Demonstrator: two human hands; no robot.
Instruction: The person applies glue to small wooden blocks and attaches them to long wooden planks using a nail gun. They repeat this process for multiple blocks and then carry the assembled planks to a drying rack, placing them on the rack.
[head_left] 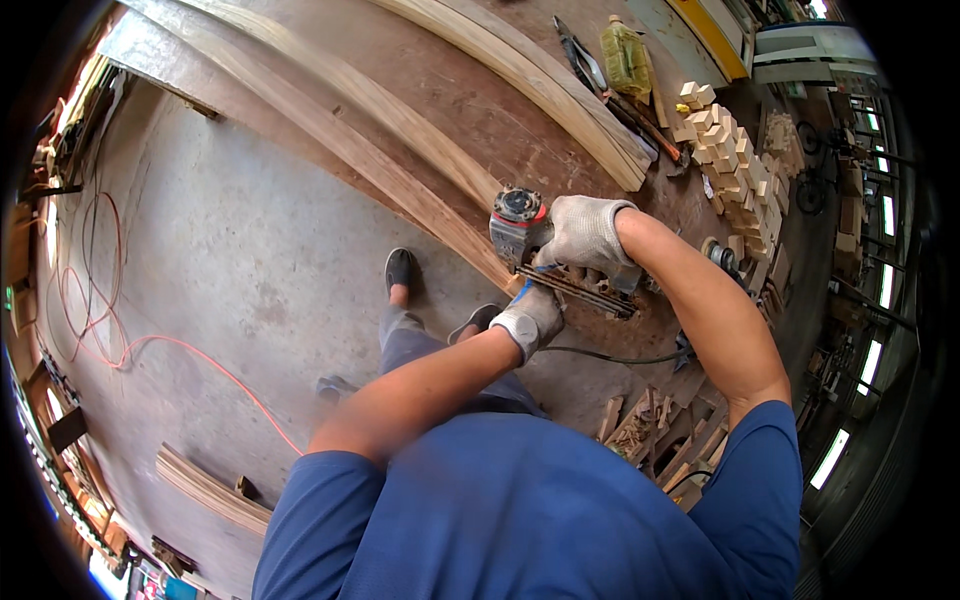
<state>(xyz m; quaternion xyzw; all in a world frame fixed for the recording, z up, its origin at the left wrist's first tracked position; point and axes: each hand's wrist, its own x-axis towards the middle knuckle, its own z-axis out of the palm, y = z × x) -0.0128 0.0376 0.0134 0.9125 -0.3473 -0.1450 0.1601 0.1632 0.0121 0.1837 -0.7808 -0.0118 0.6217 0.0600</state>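
My right hand (590, 235), in a pale knit work glove, is closed round the handle of a nail gun (513, 232) with a grey body, a round dark cap and a red ring. Its long dark magazine (580, 292) slants down to the right. Below the tool, my left hand (532, 318), also gloved, is closed at the near end of a long wooden board (420, 205). The nail gun's head is over this end; whether it touches the wood is hidden. The left fingertips are partly covered by the tool, with a small blue strip beside them.
More long boards (540, 75) lie across the brown worktable (450, 110). A bottle of yellowish liquid (626, 62) and a hammer (655, 132) are at the far right. Small wood blocks (735, 170) are stacked beyond. A dark hose (620, 357) and scrap wood (665, 435) lie nearby.
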